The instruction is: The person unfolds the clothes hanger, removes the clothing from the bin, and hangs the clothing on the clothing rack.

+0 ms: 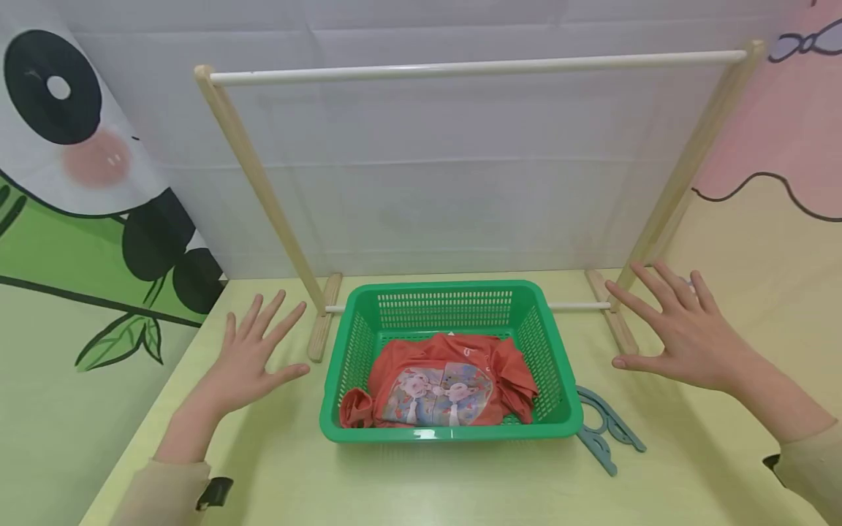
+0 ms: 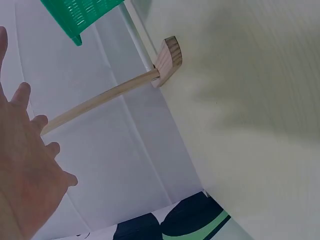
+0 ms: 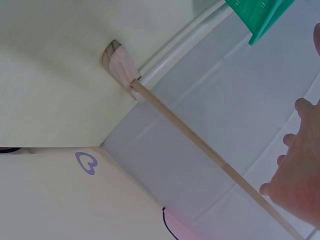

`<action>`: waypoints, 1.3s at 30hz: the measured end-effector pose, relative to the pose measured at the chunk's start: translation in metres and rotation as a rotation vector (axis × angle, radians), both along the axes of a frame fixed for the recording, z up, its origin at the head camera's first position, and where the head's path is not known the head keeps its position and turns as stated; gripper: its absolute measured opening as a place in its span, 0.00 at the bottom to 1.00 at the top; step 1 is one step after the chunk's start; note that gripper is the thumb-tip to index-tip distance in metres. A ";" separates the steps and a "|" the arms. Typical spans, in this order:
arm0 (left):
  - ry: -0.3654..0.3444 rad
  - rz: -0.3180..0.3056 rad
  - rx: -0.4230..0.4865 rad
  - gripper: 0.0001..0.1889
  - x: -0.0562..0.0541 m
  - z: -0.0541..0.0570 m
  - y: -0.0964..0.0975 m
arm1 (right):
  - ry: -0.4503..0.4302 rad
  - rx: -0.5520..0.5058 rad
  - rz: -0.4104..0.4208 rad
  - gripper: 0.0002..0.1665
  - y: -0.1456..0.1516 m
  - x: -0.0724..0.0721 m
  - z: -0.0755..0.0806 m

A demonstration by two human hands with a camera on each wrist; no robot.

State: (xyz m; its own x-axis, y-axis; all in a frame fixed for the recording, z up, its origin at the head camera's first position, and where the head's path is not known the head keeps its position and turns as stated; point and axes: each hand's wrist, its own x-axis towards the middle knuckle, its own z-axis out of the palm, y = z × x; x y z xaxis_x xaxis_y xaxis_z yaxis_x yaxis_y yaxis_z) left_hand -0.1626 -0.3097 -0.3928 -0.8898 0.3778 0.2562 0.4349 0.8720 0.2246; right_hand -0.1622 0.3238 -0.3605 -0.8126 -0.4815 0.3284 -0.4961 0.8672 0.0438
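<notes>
My left hand [image 1: 246, 358] hovers with fingers spread to the left of a green plastic basket [image 1: 454, 434]. To the basket's right, my right hand [image 1: 691, 332] is held out the same way, its fingers splayed and holding nothing. Inside the basket lies a crumpled red-orange shirt [image 1: 427, 358] with a printed picture on its front. A grey-blue clothes hanger [image 1: 621, 427] lies on the table, partly hidden by the basket's right corner. In the left wrist view the left hand [image 2: 35, 165] shows at the left edge; the right hand [image 3: 300, 165] shows at the right edge of its view.
Behind the basket stands a wooden rack with a white top rail [image 1: 480, 69], a left post [image 1: 263, 190] and a right post [image 1: 691, 168]. Its feet rest on the pale yellow table [image 1: 421, 489]. A white cloth backdrop [image 1: 454, 197] and cartoon-printed side panels surround the table.
</notes>
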 end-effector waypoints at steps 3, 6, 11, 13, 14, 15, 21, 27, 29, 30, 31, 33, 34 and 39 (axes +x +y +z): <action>-0.007 0.007 0.037 0.49 0.001 -0.005 0.004 | 0.001 0.002 0.003 0.63 0.001 -0.001 -0.003; -0.028 0.010 0.079 0.48 0.005 -0.010 0.007 | 0.003 0.000 0.008 0.63 0.002 -0.001 -0.006; -0.058 0.010 0.170 0.48 0.013 -0.018 0.009 | 0.009 -0.024 0.013 0.62 0.001 0.002 -0.009; -0.068 0.013 0.197 0.48 0.016 -0.020 0.010 | 0.010 -0.031 0.011 0.62 0.001 0.003 -0.011; -0.074 0.014 0.211 0.48 0.018 -0.022 0.010 | 0.010 -0.036 0.011 0.61 0.002 0.004 -0.012; -0.080 0.014 0.224 0.49 0.020 -0.023 0.011 | 0.012 -0.041 0.008 0.61 0.002 0.004 -0.013; -0.151 0.030 0.300 0.48 0.030 -0.028 0.016 | 0.017 -0.071 -0.004 0.60 0.003 0.007 -0.021; -0.170 0.046 0.332 0.48 0.038 -0.027 0.020 | -0.015 -0.158 -0.041 0.61 0.004 0.015 -0.022; -0.174 0.037 0.350 0.48 0.039 -0.027 0.021 | -0.031 -0.186 -0.054 0.61 0.003 0.017 -0.025; -0.175 0.033 0.359 0.48 0.040 -0.027 0.022 | -0.041 -0.200 -0.058 0.61 0.003 0.019 -0.026; -0.178 0.034 0.367 0.48 0.041 -0.028 0.022 | -0.050 -0.214 -0.061 0.62 0.002 0.020 -0.028; -0.189 0.029 0.379 0.47 0.043 -0.030 0.024 | -0.067 -0.235 -0.068 0.62 0.002 0.022 -0.032; -0.194 0.029 0.381 0.47 0.043 -0.032 0.024 | -0.075 -0.243 -0.076 0.62 0.002 0.023 -0.034; -0.209 0.049 0.357 0.46 0.047 -0.038 0.027 | -0.108 -0.279 -0.099 0.63 0.006 0.028 -0.047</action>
